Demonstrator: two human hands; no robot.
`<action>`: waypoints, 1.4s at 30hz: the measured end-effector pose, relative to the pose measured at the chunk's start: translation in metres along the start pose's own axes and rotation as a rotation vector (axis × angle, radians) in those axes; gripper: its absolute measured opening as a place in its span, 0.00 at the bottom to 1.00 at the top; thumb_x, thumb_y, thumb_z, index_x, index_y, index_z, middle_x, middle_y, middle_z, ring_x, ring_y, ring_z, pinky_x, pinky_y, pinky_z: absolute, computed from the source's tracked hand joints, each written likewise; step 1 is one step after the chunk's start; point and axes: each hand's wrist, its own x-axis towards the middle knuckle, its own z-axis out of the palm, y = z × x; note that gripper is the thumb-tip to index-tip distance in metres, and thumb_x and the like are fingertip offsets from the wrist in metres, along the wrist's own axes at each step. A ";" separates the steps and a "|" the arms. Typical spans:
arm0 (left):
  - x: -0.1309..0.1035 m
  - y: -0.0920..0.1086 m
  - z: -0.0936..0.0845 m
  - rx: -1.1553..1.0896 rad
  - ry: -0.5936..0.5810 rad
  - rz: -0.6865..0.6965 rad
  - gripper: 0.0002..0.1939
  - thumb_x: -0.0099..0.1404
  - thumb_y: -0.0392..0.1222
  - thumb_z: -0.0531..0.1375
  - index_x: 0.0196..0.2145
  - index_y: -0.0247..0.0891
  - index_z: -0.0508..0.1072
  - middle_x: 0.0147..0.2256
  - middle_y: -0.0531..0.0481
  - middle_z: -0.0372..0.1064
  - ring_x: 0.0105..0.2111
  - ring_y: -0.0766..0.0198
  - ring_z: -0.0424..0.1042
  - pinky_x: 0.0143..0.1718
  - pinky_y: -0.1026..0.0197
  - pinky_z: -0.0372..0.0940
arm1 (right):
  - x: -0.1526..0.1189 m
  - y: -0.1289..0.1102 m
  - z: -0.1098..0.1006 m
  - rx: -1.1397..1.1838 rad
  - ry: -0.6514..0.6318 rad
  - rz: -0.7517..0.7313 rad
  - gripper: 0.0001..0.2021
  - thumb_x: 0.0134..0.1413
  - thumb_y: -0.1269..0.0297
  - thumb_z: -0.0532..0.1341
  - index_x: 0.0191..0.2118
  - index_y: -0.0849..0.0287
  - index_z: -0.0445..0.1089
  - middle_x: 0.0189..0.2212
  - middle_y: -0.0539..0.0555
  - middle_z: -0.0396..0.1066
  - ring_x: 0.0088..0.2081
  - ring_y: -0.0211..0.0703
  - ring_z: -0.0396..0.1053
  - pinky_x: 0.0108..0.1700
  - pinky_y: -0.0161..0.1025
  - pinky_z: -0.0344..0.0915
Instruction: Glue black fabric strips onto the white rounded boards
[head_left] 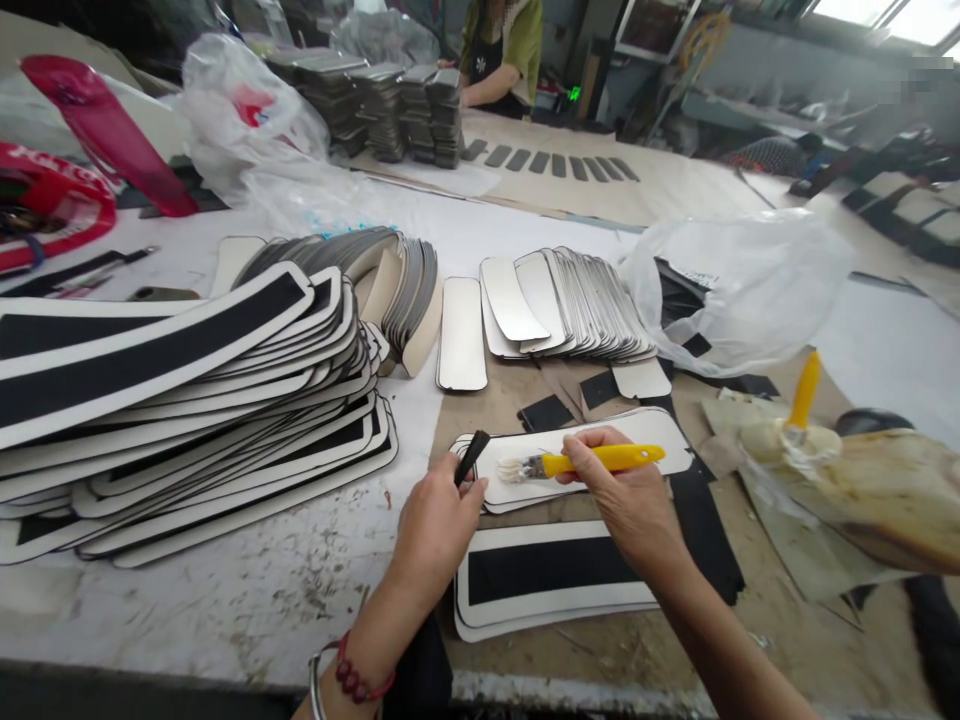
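Observation:
My right hand [626, 495] grips a yellow-handled brush [592, 461], its pale bristles resting on a white curved panel [660, 435] that tops a small stack in front of me. My left hand [439, 525] pinches a small black strip [471, 457] at the left end of that stack. Nearer to me lies a white panel with a black centre band [547, 575], on top of others like it.
A tall fanned pile of black-and-white panels [187, 400] fills the left. Rows of silver-grey pieces [577, 300] lie beyond, beside a plastic bag [739, 290]. A glue pot with a second yellow brush [804, 395] sits at right. Another person [499, 50] works at the far table.

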 end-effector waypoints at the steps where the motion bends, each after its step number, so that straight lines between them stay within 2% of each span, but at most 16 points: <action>1: 0.001 -0.001 0.000 -0.006 -0.001 0.001 0.03 0.56 0.40 0.56 0.30 0.41 0.66 0.27 0.51 0.70 0.30 0.59 0.69 0.31 0.62 0.56 | -0.001 -0.001 -0.004 -0.045 0.025 -0.032 0.15 0.51 0.51 0.60 0.32 0.60 0.66 0.22 0.49 0.67 0.26 0.41 0.68 0.31 0.37 0.63; 6: 0.002 -0.002 -0.001 -0.040 0.000 -0.005 0.02 0.57 0.40 0.55 0.28 0.41 0.65 0.23 0.53 0.67 0.27 0.61 0.67 0.29 0.63 0.56 | -0.002 -0.001 -0.032 -0.323 0.163 -0.204 0.12 0.53 0.54 0.59 0.30 0.58 0.67 0.26 0.50 0.67 0.29 0.41 0.68 0.34 0.38 0.62; 13: -0.001 -0.003 -0.002 -0.046 0.016 -0.013 0.05 0.55 0.45 0.55 0.26 0.41 0.65 0.24 0.52 0.68 0.28 0.59 0.68 0.30 0.62 0.56 | -0.003 0.002 -0.067 -0.675 0.306 -0.501 0.07 0.56 0.62 0.57 0.29 0.57 0.66 0.28 0.52 0.66 0.32 0.42 0.65 0.38 0.39 0.62; 18: -0.003 -0.002 -0.004 -0.045 0.025 -0.015 0.06 0.55 0.46 0.56 0.26 0.42 0.66 0.23 0.52 0.68 0.27 0.58 0.69 0.29 0.62 0.57 | 0.000 0.009 -0.084 -0.764 0.335 -0.603 0.06 0.57 0.65 0.56 0.30 0.57 0.65 0.28 0.52 0.66 0.33 0.42 0.65 0.38 0.40 0.62; 24: -0.008 -0.001 -0.008 -0.100 0.021 0.004 0.08 0.54 0.47 0.56 0.26 0.41 0.67 0.23 0.51 0.70 0.28 0.57 0.70 0.29 0.61 0.58 | -0.005 0.004 -0.091 -0.764 0.322 -0.664 0.04 0.57 0.66 0.56 0.32 0.57 0.65 0.30 0.54 0.66 0.35 0.44 0.64 0.41 0.43 0.63; 28: -0.011 -0.002 -0.009 -0.128 0.026 0.007 0.08 0.54 0.48 0.57 0.27 0.40 0.68 0.23 0.51 0.70 0.28 0.57 0.69 0.29 0.61 0.58 | -0.011 0.008 -0.083 -0.835 0.278 -0.676 0.04 0.57 0.67 0.56 0.33 0.57 0.66 0.31 0.55 0.66 0.37 0.46 0.64 0.43 0.45 0.63; 31: -0.013 -0.005 -0.007 -0.170 0.034 0.018 0.10 0.55 0.49 0.56 0.29 0.40 0.68 0.23 0.51 0.69 0.27 0.57 0.69 0.29 0.61 0.59 | -0.019 0.013 -0.062 -0.805 0.168 -0.640 0.05 0.57 0.67 0.55 0.33 0.57 0.67 0.32 0.56 0.66 0.39 0.47 0.64 0.44 0.45 0.62; 34: -0.015 -0.006 -0.005 -0.213 0.040 0.043 0.12 0.56 0.50 0.55 0.30 0.39 0.68 0.21 0.52 0.67 0.25 0.58 0.67 0.28 0.61 0.59 | -0.029 0.009 -0.033 -0.541 0.072 -0.564 0.05 0.57 0.66 0.56 0.32 0.56 0.67 0.31 0.55 0.66 0.37 0.45 0.65 0.42 0.42 0.63; 37: -0.016 -0.007 -0.004 -0.273 0.039 0.076 0.12 0.58 0.50 0.54 0.29 0.38 0.67 0.19 0.53 0.65 0.24 0.59 0.66 0.26 0.62 0.58 | -0.036 -0.005 -0.009 -0.225 0.076 -0.378 0.06 0.56 0.62 0.58 0.30 0.57 0.66 0.27 0.51 0.66 0.31 0.41 0.66 0.36 0.39 0.64; 40: -0.017 -0.008 -0.003 -0.298 0.034 0.079 0.11 0.59 0.48 0.53 0.29 0.38 0.66 0.19 0.53 0.64 0.23 0.60 0.66 0.24 0.63 0.57 | -0.035 -0.016 0.004 0.013 0.037 -0.164 0.10 0.54 0.57 0.59 0.30 0.57 0.65 0.23 0.49 0.67 0.27 0.40 0.68 0.33 0.37 0.64; 42: -0.016 -0.009 -0.001 -0.290 0.035 0.068 0.10 0.58 0.47 0.53 0.29 0.38 0.66 0.19 0.53 0.64 0.21 0.61 0.65 0.23 0.63 0.57 | -0.032 -0.016 0.008 0.079 -0.004 -0.090 0.11 0.53 0.55 0.60 0.30 0.58 0.65 0.21 0.48 0.67 0.26 0.40 0.69 0.31 0.37 0.64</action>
